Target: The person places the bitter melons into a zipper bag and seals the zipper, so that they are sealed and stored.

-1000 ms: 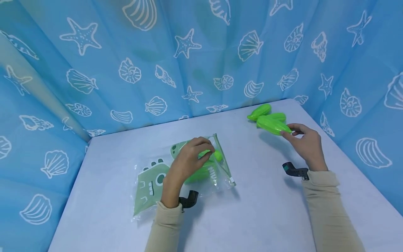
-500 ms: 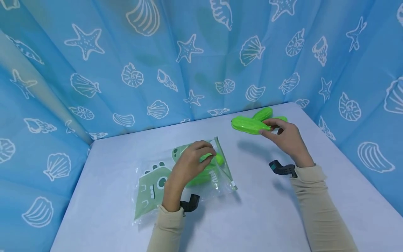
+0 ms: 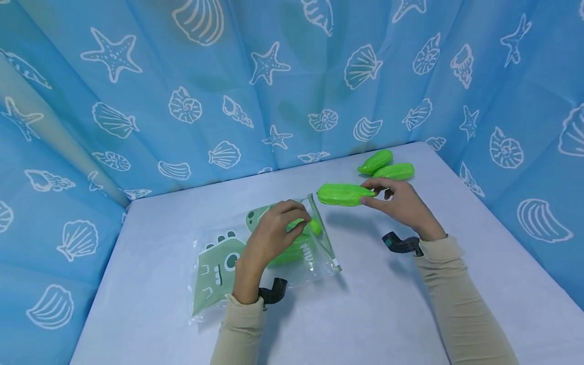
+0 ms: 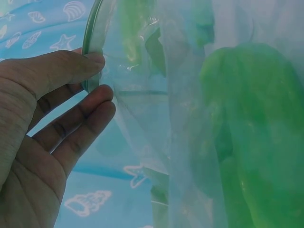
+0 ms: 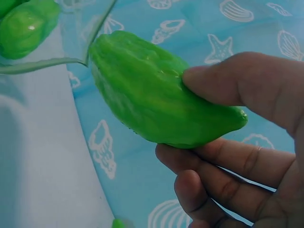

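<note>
A clear zip bag (image 3: 219, 276) with a green cartoon monster print lies on the table, its open mouth turned right. My left hand (image 3: 274, 228) pinches the bag's green-edged rim (image 4: 86, 45) between thumb and finger. Inside are green gourds, one large through the plastic in the left wrist view (image 4: 261, 142). My right hand (image 3: 406, 205) holds a bright green, ribbed toy gourd (image 3: 342, 194) by its pointed end, thumb on one side and fingers on the other. Its blunt end points left, right at the bag's mouth; in the right wrist view the gourd (image 5: 142, 90) overlaps the bag's rim.
Two more green gourds (image 3: 376, 162) (image 3: 396, 171) lie side by side at the table's back right corner. A white cloth covers the table (image 3: 365, 304). Blue curtains (image 3: 292, 101) with white shells and starfish hang along the back and sides.
My right hand has carried the gourd left, away from the other two at the back right, over to the bag's mouth. The left hand stays on the bag's rim.
</note>
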The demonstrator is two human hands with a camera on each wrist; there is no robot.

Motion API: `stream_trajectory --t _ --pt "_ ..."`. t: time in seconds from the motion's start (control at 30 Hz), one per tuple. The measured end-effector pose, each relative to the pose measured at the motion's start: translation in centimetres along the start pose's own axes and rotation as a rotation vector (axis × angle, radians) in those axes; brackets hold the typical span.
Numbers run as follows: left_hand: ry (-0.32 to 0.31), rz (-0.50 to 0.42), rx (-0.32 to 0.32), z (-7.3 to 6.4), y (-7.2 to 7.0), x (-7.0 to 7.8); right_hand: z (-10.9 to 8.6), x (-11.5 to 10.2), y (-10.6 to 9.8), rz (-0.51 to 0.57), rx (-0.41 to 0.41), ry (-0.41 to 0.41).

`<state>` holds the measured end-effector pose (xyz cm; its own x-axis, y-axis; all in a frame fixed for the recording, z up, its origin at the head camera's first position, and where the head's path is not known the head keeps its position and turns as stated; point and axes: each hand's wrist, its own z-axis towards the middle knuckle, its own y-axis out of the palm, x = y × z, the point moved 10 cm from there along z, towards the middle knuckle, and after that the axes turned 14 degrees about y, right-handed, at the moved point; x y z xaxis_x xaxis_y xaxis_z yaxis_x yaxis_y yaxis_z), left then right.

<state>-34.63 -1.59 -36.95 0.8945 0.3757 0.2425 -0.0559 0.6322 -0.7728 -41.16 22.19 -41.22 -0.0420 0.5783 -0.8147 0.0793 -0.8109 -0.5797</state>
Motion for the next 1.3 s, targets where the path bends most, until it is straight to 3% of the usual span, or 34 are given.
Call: stream_trajectory --t 0.27,0.6,1.03,1.3 --pt "0.018 0.005 0.002 0.1 -0.2 0.2 -0.1 -0.9 2.3 -0.035 -0.056 -0.039" --pt "-0.007 -0.013 -0.006 -0.1 0.0 0.1 -0.3 -2.0 5.0 -0.073 -0.093 -0.085" --pt "0.051 -0.051 0.016 -0.2 0.2 1.2 -1.3 -3.3 7.6 -0.065 -0.121 -0.161" --pt "0.043 -0.054 0.007 -0.1 0.8 1.5 -1.7 -3.4 8.7 -0.062 -0.141 -0.175"
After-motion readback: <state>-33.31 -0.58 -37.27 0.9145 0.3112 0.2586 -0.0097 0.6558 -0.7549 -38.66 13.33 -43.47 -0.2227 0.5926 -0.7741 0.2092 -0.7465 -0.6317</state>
